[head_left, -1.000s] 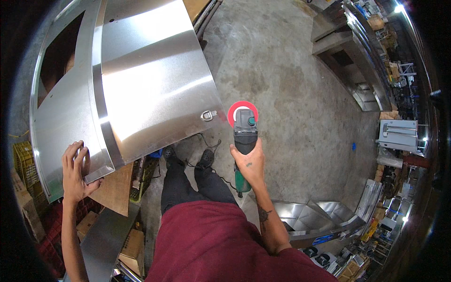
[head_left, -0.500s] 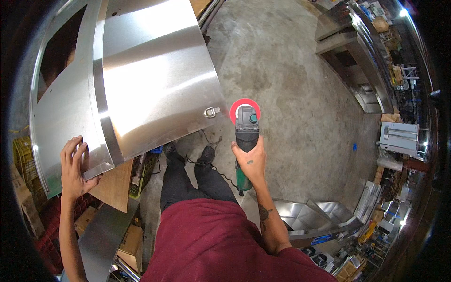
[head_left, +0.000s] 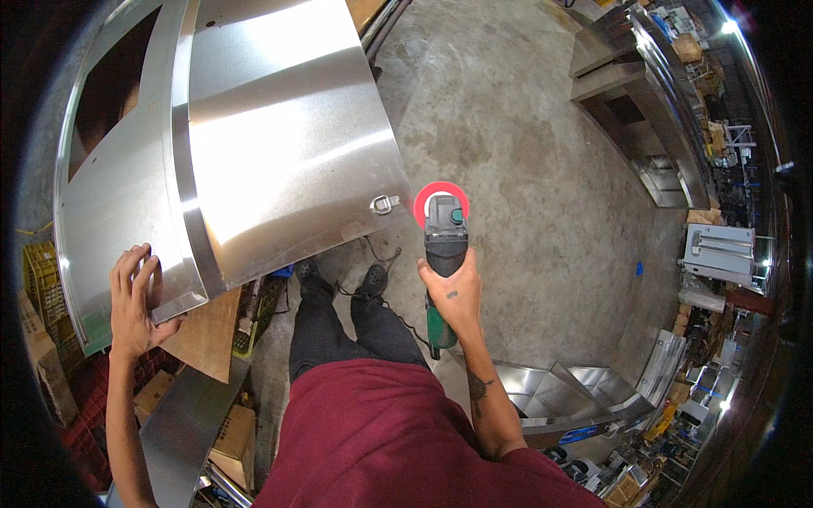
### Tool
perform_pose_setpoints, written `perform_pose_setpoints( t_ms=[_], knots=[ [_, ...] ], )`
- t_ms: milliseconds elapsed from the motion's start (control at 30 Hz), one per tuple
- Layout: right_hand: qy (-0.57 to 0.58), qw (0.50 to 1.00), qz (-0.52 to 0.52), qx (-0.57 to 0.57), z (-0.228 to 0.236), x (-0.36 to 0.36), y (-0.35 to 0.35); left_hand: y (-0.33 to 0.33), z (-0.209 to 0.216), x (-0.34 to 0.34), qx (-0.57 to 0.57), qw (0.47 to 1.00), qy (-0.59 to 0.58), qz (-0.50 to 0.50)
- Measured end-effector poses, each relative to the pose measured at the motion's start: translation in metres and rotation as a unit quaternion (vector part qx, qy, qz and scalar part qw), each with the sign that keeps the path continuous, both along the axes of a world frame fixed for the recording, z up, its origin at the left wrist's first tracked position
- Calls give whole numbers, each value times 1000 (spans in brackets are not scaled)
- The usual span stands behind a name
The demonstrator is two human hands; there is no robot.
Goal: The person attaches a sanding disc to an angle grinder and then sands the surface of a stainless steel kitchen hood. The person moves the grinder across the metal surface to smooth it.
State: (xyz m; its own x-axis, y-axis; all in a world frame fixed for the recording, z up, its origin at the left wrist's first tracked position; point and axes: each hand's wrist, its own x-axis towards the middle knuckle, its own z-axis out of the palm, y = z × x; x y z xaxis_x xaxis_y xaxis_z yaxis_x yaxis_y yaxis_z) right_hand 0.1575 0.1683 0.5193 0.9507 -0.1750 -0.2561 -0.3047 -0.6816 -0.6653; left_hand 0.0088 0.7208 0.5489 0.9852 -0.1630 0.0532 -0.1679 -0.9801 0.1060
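A large brushed stainless steel panel [head_left: 279, 135] with a raised band and a dark cut-out lies tilted in front of me, a small metal latch [head_left: 385, 203] near its lower right corner. My left hand [head_left: 135, 296] lies flat with spread fingers on the panel's near left corner. My right hand [head_left: 453, 292] grips a green and black angle grinder [head_left: 445, 245] with a red disc [head_left: 441, 199], held just right of the latch, off the panel's edge. A black cord runs from the grinder down to the floor.
Concrete floor [head_left: 525, 152] stretches to the right. Steel cabinets [head_left: 644, 127] stand at the far right, folded steel trays [head_left: 567, 394] lie by my right elbow. Wooden boards [head_left: 207, 334], cardboard boxes [head_left: 233, 440] and a yellow crate [head_left: 42, 271] crowd the lower left under the panel.
The grinder stays close to the latch corner, its disc shifting slightly up and right in view. My left hand stays on the panel's near corner.
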Motion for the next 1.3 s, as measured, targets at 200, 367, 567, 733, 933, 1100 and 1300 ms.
perform_pose_setpoints(
  t_ms=[200, 367, 567, 733, 933, 1100, 1300],
  knots=[
    [-6, 1000, 16, -3, -1, 2, -2, 0, 1, 0, 6, 1000, 2, -1],
    [-5, 1000, 6, -21, -2, 3, 2, -1, 1, 1, 6, 1000, -3, -3],
    [-5, 999, 26, -32, 1, 1, 2, -1, 3, 3, 12, 1000, -4, -7],
    [10, 1000, -18, -13, 2, 0, 7, -1, 4, 3, 13, 1000, -2, -9],
    [2, 1000, 9, 8, -2, -5, 2, 1, 4, 2, 18, 1000, 1, -17],
    [-24, 999, -34, 31, -2, -7, 8, 1, 4, 1, 19, 1000, 2, -13],
    [-48, 999, -14, 9, -7, 1, 4, -2, 3, 2, 3, 1000, 1, -3]
  ],
)
